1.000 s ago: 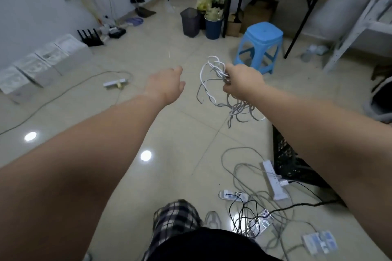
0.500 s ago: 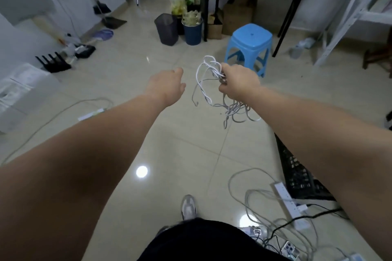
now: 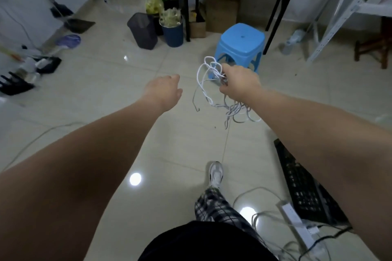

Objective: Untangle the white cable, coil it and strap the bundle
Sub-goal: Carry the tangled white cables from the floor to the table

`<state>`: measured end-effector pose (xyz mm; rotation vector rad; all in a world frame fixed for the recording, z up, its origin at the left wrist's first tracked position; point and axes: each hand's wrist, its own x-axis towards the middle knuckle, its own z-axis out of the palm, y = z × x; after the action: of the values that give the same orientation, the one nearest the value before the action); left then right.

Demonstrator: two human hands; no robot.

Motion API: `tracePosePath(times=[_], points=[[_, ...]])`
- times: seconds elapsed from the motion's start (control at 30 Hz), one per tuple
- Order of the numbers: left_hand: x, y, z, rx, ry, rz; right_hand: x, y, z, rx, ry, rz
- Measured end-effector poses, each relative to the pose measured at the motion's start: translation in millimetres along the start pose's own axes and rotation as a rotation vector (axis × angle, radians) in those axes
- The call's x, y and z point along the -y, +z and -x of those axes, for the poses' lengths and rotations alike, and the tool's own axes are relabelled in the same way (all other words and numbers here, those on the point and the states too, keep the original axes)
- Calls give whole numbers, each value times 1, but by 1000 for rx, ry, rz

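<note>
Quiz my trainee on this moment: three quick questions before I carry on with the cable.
1. True or false: the left hand grips the cable.
2. How is the cable now? A) coiled and strapped B) a loose tangle hanging from the right hand C) lying on the floor
3. What blue thing stands on the floor just beyond the right hand?

Key
1. False: the left hand is apart from the cable and holds nothing.
2. B
3. The stool.
</note>
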<state>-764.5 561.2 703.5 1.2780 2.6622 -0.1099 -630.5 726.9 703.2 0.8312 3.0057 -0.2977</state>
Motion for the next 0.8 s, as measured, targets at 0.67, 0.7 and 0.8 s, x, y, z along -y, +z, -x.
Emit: tracePosePath(times=[0.67,0.7,0.8], points=[[-7,-83,-339,-26,154,-107,-126,-51,-321,-19,70,9],[-5,-86,-359,-31,178,-130,-128,-52,-339,-22,83,9],[13,-96,-422,-57,220,-194,-130,-55,-399,-35,120,-5]])
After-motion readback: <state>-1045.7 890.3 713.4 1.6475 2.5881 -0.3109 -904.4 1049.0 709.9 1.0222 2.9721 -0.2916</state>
